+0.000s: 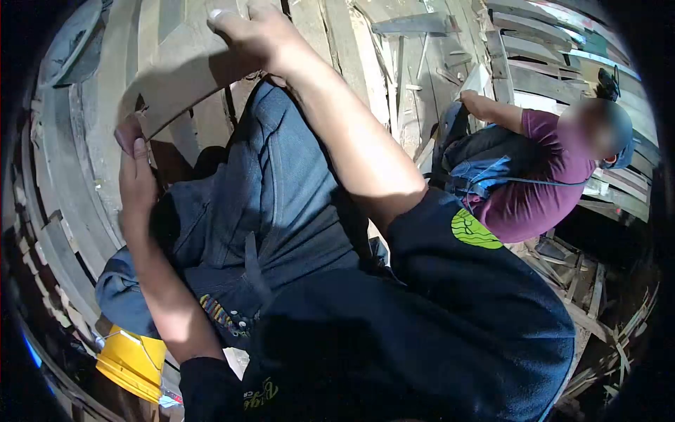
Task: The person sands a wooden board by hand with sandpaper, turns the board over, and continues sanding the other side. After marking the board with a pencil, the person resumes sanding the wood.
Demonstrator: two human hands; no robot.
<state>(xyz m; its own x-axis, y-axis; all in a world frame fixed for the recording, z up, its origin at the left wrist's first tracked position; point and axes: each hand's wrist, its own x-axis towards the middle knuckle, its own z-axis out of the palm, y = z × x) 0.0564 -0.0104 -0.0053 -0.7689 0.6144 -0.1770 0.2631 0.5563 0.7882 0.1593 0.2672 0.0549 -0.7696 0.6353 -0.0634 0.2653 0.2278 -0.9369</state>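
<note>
I'm watching the left hand (138, 179) holding the near left corner of a wooden board (186, 84) beyond the knee (271, 116), while the right hand (264, 39) is touching its far right, grip unclear to me. I'm fearing a scrape, should either hand be sliding along its edge.

The left hand (137, 165) grips the near end of a wooden board (179, 88); the right hand (264, 39) lies on it farther off. A yellow bucket (130, 362) stands near left. At right sits a person in a purple shirt (538, 200), with scrap wood (598, 295) nearer.
</note>
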